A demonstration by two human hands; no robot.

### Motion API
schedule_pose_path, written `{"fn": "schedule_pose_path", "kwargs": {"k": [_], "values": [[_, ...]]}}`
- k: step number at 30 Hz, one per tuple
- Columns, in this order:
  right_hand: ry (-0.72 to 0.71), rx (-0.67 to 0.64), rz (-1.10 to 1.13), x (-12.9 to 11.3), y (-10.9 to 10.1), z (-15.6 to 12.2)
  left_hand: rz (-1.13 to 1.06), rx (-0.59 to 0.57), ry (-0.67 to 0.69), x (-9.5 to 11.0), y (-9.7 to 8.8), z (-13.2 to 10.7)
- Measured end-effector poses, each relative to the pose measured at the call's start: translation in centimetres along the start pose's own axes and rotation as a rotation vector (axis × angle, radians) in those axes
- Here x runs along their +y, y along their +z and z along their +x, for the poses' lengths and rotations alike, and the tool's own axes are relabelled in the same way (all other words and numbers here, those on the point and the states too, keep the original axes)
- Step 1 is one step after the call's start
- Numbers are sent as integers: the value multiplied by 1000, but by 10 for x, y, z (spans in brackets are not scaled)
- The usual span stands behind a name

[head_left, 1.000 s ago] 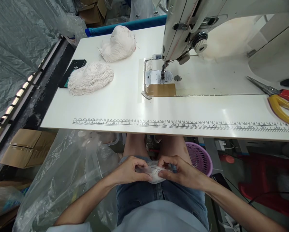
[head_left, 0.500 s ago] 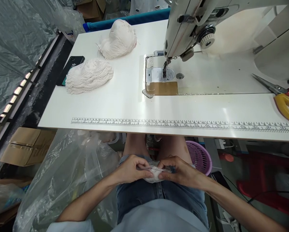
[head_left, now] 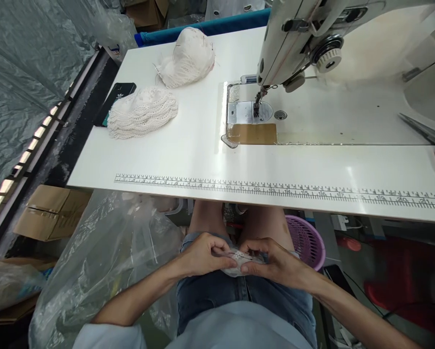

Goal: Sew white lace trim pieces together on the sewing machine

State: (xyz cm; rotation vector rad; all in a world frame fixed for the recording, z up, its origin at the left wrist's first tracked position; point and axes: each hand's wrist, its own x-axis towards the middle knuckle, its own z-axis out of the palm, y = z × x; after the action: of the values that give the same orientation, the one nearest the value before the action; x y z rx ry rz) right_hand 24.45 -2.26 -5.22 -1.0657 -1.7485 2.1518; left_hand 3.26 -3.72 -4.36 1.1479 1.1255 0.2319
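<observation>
Over my lap, a small piece of white lace fabric is stretched between my two hands. My left hand pinches its left side between thumb and fingers. On the opposite side my right hand pinches it the same way. A thin dark line runs along the fabric's upper edge; whether it is thread or a seam I cannot tell. On the table above lie a stack of white lace pieces and a second white lace bundle with loose threads.
A sewing machine stands on the white table, which has a printed ruler along its front edge. Scissors lie at the right, a phone at the left. Below are a purple basket, clear plastic and a cardboard box.
The view has shifted a little, so the table and machine appear farther right. Both hands keep their pinch on the lace, with only slight finger movement.
</observation>
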Motion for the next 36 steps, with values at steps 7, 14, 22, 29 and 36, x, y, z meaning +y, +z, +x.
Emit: {"fn": "schedule_pose_path", "kwargs": {"k": [7, 14, 22, 29, 36], "values": [[11, 32, 52, -6, 3, 3, -19, -14, 2, -3, 0, -1], [10, 55, -29, -10, 5, 5, -56, 3, -5, -1, 1, -1], [-18, 43, -45, -18, 5, 6, -76, -19, 65, 5, -7, -3], [-113, -21, -321, -80, -5, -3, -151, -76, 215, 50, -31, -28], [-245, -74, -123, -160, -25, 34, -410, -22, 379, 45, -76, -33]]}}
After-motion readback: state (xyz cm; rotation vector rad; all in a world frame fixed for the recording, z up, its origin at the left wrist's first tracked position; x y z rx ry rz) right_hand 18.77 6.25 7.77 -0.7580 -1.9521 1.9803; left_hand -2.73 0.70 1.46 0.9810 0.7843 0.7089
